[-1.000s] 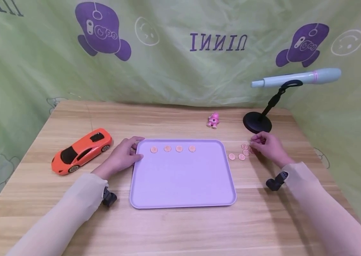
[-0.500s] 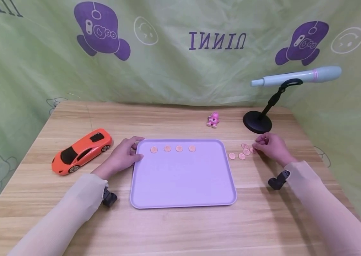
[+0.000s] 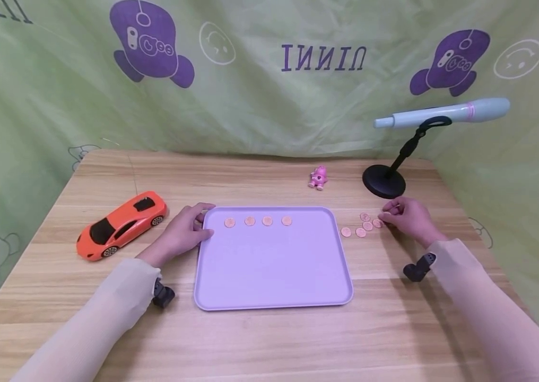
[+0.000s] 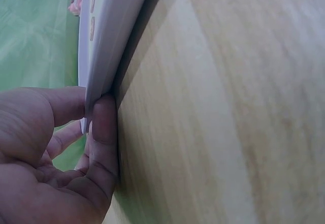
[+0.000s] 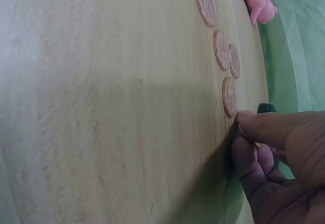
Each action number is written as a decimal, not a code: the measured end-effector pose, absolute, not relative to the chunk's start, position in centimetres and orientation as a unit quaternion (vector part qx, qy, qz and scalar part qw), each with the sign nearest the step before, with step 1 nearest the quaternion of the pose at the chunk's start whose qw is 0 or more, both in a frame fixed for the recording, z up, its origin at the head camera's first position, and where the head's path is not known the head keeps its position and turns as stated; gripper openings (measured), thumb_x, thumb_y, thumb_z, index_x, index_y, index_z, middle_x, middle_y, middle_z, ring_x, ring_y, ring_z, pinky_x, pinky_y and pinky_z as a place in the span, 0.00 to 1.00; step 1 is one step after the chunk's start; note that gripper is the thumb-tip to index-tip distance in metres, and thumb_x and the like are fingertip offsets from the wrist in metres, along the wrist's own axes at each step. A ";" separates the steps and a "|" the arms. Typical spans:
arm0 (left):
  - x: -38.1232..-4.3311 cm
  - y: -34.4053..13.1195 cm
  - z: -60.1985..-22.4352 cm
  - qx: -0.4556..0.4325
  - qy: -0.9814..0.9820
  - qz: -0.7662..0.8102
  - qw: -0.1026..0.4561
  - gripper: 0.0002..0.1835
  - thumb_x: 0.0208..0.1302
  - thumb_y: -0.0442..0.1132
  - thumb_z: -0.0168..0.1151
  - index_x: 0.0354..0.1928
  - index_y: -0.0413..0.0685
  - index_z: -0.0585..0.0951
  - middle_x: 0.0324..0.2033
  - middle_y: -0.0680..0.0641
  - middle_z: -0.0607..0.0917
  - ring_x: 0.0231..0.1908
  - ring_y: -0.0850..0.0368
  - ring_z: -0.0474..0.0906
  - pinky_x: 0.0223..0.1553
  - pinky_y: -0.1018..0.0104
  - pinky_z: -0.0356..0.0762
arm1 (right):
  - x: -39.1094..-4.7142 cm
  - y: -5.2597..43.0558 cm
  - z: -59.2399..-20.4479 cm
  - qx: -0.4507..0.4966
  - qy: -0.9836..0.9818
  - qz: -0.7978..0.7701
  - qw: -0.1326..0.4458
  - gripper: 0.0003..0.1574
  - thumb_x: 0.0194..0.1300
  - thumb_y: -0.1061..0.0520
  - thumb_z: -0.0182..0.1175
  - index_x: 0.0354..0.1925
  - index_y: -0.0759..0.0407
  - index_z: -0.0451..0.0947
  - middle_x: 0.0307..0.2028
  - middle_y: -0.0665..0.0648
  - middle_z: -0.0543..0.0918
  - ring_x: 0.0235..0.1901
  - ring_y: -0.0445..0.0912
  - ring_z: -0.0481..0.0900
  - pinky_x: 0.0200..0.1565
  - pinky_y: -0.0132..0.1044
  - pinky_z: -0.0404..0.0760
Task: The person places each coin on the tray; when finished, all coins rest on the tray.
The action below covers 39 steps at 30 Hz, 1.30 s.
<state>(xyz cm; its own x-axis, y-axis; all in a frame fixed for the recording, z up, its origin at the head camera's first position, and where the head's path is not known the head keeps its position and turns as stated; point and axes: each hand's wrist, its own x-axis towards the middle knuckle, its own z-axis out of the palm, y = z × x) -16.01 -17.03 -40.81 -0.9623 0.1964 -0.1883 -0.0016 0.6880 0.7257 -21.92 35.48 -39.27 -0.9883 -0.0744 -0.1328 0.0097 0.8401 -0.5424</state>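
9 coins (image 3: 286, 220) plainly visible, 1 tray (image 3: 274, 265)
4 inside, 5 at its 2 o'clock; one each: car (image 3: 123, 225), figurine (image 3: 318, 178), microphone (image 3: 446, 114), stand (image 3: 384, 181).

The worktop (image 3: 279, 342) is pale wood, its grain running left to right in lighter and darker bands. At its middle a lilac tray (image 3: 274, 270) with rounded corners lies flat. Well to the left of that, an orange toy car (image 3: 123, 225) stands on its wheels, set at a slant, its nose toward the near left. Just beyond the tray's right edge lie five loose copper-coloured coins (image 3: 361, 232), grouped close together. Toward the far edge sits a small pink toy figure (image 3: 318, 178), and at the far right rests the round black base (image 3: 384, 181) of a stand.
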 end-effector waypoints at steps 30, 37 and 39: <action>-16.0 -17.2 -40.7 0.049 0.906 0.399 0.132 0.34 0.72 0.35 0.62 0.77 0.44 0.65 0.56 0.33 0.74 0.50 0.44 0.80 0.47 0.61 0.81 | -21.5 23.6 -38.2 -0.123 0.903 -0.398 0.107 0.15 0.70 0.59 0.68 0.52 0.65 0.84 0.44 0.65 0.88 0.38 0.43 0.82 0.39 0.25 0.81; -16.2 -17.3 -40.8 0.048 0.907 0.397 0.132 0.33 0.72 0.35 0.63 0.77 0.44 0.66 0.55 0.34 0.74 0.49 0.44 0.80 0.46 0.62 0.81 | -21.7 20.6 -39.6 -0.158 0.891 -0.410 0.110 0.12 0.67 0.64 0.69 0.48 0.69 0.85 0.41 0.67 0.89 0.36 0.41 0.82 0.38 0.24 0.80; -16.3 -17.3 -40.8 0.047 0.908 0.395 0.133 0.34 0.73 0.35 0.63 0.77 0.44 0.66 0.56 0.34 0.74 0.50 0.44 0.80 0.46 0.62 0.81 | -21.7 20.2 -39.9 -0.167 0.890 -0.411 0.108 0.12 0.66 0.65 0.69 0.47 0.70 0.85 0.40 0.68 0.89 0.36 0.41 0.82 0.38 0.24 0.79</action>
